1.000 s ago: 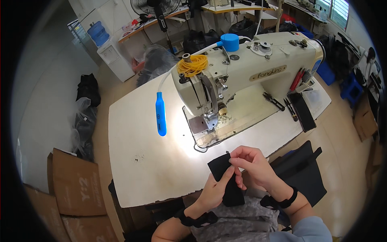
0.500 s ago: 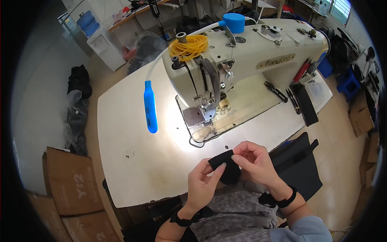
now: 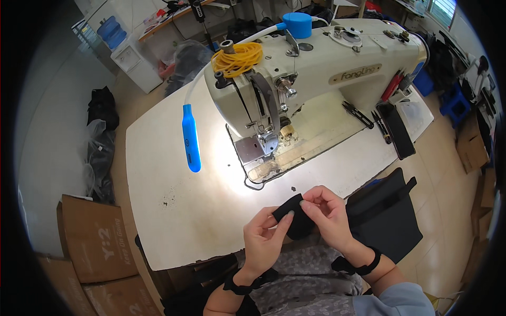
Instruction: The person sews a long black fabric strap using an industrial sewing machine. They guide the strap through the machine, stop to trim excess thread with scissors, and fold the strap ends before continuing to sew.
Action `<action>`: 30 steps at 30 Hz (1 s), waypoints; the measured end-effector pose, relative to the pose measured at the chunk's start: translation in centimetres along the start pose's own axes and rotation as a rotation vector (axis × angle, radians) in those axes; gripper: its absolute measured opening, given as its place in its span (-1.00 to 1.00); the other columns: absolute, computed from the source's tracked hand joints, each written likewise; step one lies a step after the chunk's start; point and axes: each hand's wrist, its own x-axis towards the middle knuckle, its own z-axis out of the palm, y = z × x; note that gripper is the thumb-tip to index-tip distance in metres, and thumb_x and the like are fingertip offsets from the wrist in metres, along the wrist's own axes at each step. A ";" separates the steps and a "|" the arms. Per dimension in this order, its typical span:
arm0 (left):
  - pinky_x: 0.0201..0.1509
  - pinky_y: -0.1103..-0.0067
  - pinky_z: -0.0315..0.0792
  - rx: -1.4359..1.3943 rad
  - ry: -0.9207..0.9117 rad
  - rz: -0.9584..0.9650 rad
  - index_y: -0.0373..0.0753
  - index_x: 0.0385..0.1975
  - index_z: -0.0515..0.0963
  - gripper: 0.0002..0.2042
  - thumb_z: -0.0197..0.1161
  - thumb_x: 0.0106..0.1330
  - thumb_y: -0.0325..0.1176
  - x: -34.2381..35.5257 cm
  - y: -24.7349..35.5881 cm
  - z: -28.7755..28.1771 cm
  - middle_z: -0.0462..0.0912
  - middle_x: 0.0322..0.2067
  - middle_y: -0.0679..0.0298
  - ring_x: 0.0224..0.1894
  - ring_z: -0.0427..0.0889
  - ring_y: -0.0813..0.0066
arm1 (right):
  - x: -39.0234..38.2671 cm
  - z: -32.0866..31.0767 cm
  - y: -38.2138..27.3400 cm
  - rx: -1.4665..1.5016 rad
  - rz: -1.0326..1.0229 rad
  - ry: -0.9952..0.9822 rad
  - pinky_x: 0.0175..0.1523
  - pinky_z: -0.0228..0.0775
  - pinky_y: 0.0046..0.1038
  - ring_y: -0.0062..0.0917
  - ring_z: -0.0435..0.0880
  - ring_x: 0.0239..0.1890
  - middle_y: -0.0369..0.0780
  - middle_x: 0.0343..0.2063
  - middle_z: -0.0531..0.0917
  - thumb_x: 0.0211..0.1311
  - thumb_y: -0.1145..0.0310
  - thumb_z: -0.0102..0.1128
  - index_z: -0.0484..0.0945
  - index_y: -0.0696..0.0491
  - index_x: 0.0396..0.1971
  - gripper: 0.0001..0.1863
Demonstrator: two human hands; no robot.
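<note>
A small piece of black fabric (image 3: pixel 300 224) is held up in front of me, near the table's front edge. My left hand (image 3: pixel 265 237) pinches its left side, thumb on top and fingers behind. At its upper right corner, my right hand (image 3: pixel 328 213) is closed on the same piece between thumb and forefinger. The upper edge looks folded over. Beyond my hands stands a cream sewing machine (image 3: pixel 321 68), its presser foot area (image 3: pixel 268 143) apart from the fabric.
A blue lamp (image 3: pixel 192 139) on a bendy white neck lights the white table (image 3: pixel 174 226). Thread snips (image 3: pixel 358 115) and a black tray (image 3: pixel 396 131) lie right. Larger black fabric (image 3: pixel 385 216) hangs by my right arm. Cardboard boxes (image 3: pixel 97 237) stand at left.
The view has shifted slightly, so the machine and lamp appear a little further left. Both hands keep their pinch on the black fabric, almost unmoved.
</note>
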 end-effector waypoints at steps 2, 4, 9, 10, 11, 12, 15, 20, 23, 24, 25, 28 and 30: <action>-0.15 0.69 0.53 -0.002 -0.010 0.005 -0.48 -0.14 0.46 -0.81 0.16 0.27 -0.59 0.0 0.0 0.1 0.64 -0.25 0.15 -0.20 0.59 0.59 | -0.1 -0.1 0.1 0.016 -0.004 0.005 -0.10 0.32 -0.70 -0.78 0.48 -0.26 -0.33 -0.35 0.54 0.26 0.54 0.10 0.45 0.19 -0.27 -0.91; -0.16 0.69 0.53 -0.018 -0.018 0.011 -0.48 -0.14 0.46 -0.81 0.16 0.27 -0.59 0.0 -0.2 0.1 0.64 -0.25 0.15 -0.19 0.59 0.59 | -0.1 -0.1 0.2 0.039 -0.011 0.004 -0.11 0.31 -0.70 -0.78 0.48 -0.26 -0.34 -0.36 0.54 0.26 0.54 0.10 0.45 0.18 -0.27 -0.92; -0.17 0.70 0.52 -0.050 -0.063 0.000 -0.47 -0.13 0.45 -0.80 0.17 0.26 -0.60 -0.2 -0.4 0.0 0.63 -0.25 0.16 -0.20 0.58 0.61 | -0.4 -0.1 0.1 0.044 -0.041 -0.003 -0.12 0.30 -0.71 -0.78 0.46 -0.26 -0.34 -0.34 0.52 0.27 0.57 0.07 0.43 0.18 -0.27 -0.93; -0.18 0.71 0.52 -0.061 -0.070 -0.010 -0.47 -0.13 0.45 -0.79 0.18 0.26 -0.60 -0.3 -0.3 -0.1 0.63 -0.26 0.16 -0.20 0.57 0.62 | -0.5 0.0 0.1 0.046 -0.054 -0.008 -0.12 0.29 -0.71 -0.78 0.46 -0.26 -0.33 -0.34 0.52 0.27 0.57 0.06 0.43 0.18 -0.27 -0.93; -0.18 0.69 0.53 -0.043 -0.098 -0.002 -0.47 -0.12 0.44 -0.80 0.16 0.29 -0.55 -0.4 -0.1 -0.3 0.63 -0.26 0.15 -0.21 0.58 0.61 | -0.6 0.0 0.0 0.051 -0.077 -0.011 -0.13 0.29 -0.71 -0.78 0.45 -0.26 -0.33 -0.34 0.51 0.26 0.58 0.05 0.42 0.18 -0.27 -0.93; -0.18 0.68 0.53 -0.025 -0.126 0.006 -0.47 -0.11 0.44 -0.79 0.14 0.31 -0.50 -0.5 0.2 -0.4 0.64 -0.26 0.15 -0.22 0.59 0.59 | -0.7 0.1 0.0 0.057 -0.100 -0.015 -0.13 0.28 -0.70 -0.78 0.45 -0.27 -0.33 -0.34 0.51 0.26 0.59 0.05 0.42 0.18 -0.27 -0.92; -0.18 0.64 0.55 -0.329 -0.231 -0.181 -0.46 -0.08 0.43 -0.71 0.05 0.40 -0.32 0.0 1.1 -1.5 0.64 -0.27 0.13 -0.24 0.63 0.53 | -1.1 0.2 -0.5 0.055 -0.170 -0.087 -0.15 0.28 -0.68 -0.74 0.44 -0.28 -0.30 -0.34 0.50 0.24 0.62 0.05 0.42 0.19 -0.28 -0.92; -0.08 0.57 0.53 -0.279 -0.525 -0.483 -0.43 -0.11 0.49 -0.61 -0.05 0.45 -0.15 2.2 2.9 -3.7 0.62 -0.26 0.19 -0.23 0.63 0.52 | -1.8 -0.2 -0.7 -0.140 -0.291 -0.172 -0.23 0.31 -0.63 -0.64 0.48 -0.33 -0.23 -0.37 0.51 0.15 0.64 0.12 0.45 0.19 -0.34 -0.91; -0.07 0.60 0.51 -0.102 -0.483 -0.477 -0.41 -0.14 0.51 -0.64 -0.02 0.44 -0.18 1.6 3.8 -3.3 0.62 -0.25 0.26 -0.24 0.62 0.57 | -2.0 -0.2 -0.8 -0.263 -0.357 -0.151 -0.29 0.34 -0.60 -0.57 0.51 -0.38 -0.19 -0.40 0.52 0.09 0.66 0.16 0.47 0.20 -0.37 -0.89; -0.04 0.57 0.50 -0.157 -0.496 -0.504 -0.41 -0.13 0.51 -0.66 0.00 0.42 -0.21 1.6 3.8 -3.4 0.61 -0.23 0.25 -0.19 0.61 0.55 | -2.0 -0.2 -0.9 -0.301 -0.384 -0.153 -0.31 0.35 -0.59 -0.55 0.52 -0.39 -0.19 -0.40 0.53 0.07 0.66 0.17 0.48 0.20 -0.37 -0.88; -0.01 0.55 0.48 -0.211 -0.510 -0.530 -0.40 -0.12 0.50 -0.69 0.03 0.41 -0.24 1.5 3.8 -3.5 0.61 -0.21 0.24 -0.15 0.60 0.52 | -2.1 -0.2 -1.0 -0.338 -0.413 -0.154 -0.32 0.36 -0.58 -0.53 0.53 -0.41 -0.18 -0.41 0.53 0.06 0.67 0.18 0.49 0.20 -0.37 -0.87; -0.04 0.61 0.47 -0.299 -0.518 -0.571 -0.37 -0.11 0.52 -0.71 0.07 0.39 -0.25 1.2 3.9 -3.3 0.61 -0.24 0.28 -0.14 0.57 0.59 | -1.9 -0.3 -1.7 -0.438 -0.495 -0.188 -0.35 0.38 -0.56 -0.51 0.54 -0.42 -0.19 -0.42 0.54 0.03 0.68 0.19 0.50 0.20 -0.35 -0.84; -0.07 0.66 0.47 -0.260 -0.514 -0.589 -0.35 -0.10 0.53 -0.71 0.09 0.38 -0.25 1.0 3.7 -3.4 0.62 -0.27 0.30 -0.16 0.57 0.63 | -2.0 -0.3 -1.6 -0.420 -0.492 -0.177 -0.37 0.38 -0.57 -0.50 0.54 -0.43 -0.19 -0.42 0.54 0.02 0.69 0.20 0.51 0.20 -0.35 -0.83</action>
